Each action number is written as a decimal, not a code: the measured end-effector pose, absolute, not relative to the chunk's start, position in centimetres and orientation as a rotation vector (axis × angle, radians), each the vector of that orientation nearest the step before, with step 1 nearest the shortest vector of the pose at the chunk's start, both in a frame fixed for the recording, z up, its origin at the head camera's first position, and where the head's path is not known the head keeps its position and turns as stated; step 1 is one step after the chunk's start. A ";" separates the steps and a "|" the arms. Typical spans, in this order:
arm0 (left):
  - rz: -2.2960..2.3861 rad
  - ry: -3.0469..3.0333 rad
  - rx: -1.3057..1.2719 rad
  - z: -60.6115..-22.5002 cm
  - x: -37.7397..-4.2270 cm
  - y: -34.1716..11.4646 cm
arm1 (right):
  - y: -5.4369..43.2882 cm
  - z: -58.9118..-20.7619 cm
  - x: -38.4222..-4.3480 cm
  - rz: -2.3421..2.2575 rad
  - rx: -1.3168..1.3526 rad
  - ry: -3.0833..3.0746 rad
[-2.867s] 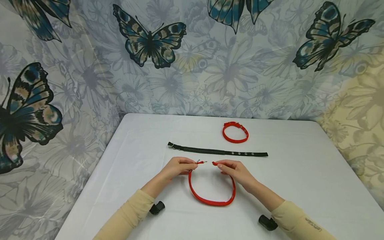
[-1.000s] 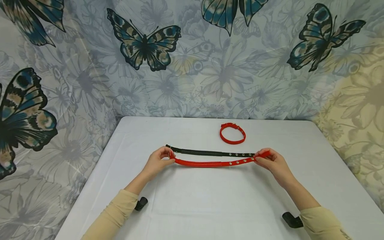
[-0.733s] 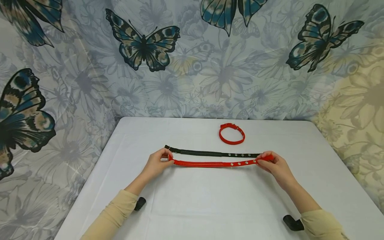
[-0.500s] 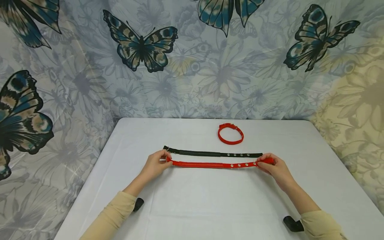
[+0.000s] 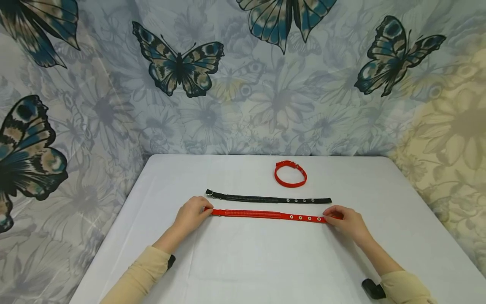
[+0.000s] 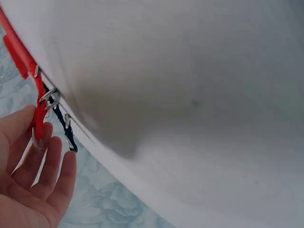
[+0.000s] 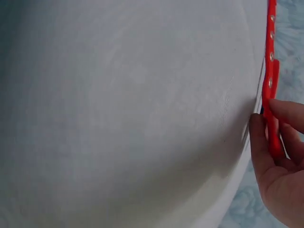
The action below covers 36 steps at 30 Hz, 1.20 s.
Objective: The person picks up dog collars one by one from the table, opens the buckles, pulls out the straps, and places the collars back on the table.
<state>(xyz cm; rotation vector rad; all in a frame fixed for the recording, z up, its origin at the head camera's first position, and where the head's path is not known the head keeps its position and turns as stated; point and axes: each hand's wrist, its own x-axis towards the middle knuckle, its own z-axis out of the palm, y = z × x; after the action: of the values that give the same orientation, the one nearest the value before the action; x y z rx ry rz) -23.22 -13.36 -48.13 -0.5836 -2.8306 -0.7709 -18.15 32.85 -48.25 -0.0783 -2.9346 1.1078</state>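
A red collar is stretched straight from side to side in the head view, with metal eyelets along its right part. My left hand pinches its buckle end; in the left wrist view the metal buckle shows just beyond the fingers. Thumb and fingers of my right hand pinch the eyelet end, whose tip is partly hidden by the hand. Just behind lies a black collar, laid out nearly parallel to the red one and touched by neither hand.
A second red collar, fastened in a loop, lies farther back on the white table. Patterned fabric with butterflies hangs behind the table and along its left side. Black devices sit at the wrists.
The red collar was first a curved loop between close hands. My hands have spread apart, drawn it out straight, and lowered it toward the table in front of the black collar.
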 end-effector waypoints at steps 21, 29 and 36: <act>-0.262 -2.586 -0.902 -49.2 -22.7 -12.6 | 30.9 -47.9 -17.1 0.435 0.302 -2.899; -0.340 -2.645 -0.855 -49.0 -22.1 -12.4 | 31.0 -48.0 -17.3 0.458 0.339 -2.847; -0.372 -2.715 -0.875 -48.5 -21.9 -12.3 | 30.9 -47.8 -17.5 0.456 0.350 -2.885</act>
<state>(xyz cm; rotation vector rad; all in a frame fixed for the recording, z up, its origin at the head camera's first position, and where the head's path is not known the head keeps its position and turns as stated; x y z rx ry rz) -21.89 -12.33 -48.54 -0.8754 -2.7153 -0.3724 -17.48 30.92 -47.83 0.3495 -2.8851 0.4565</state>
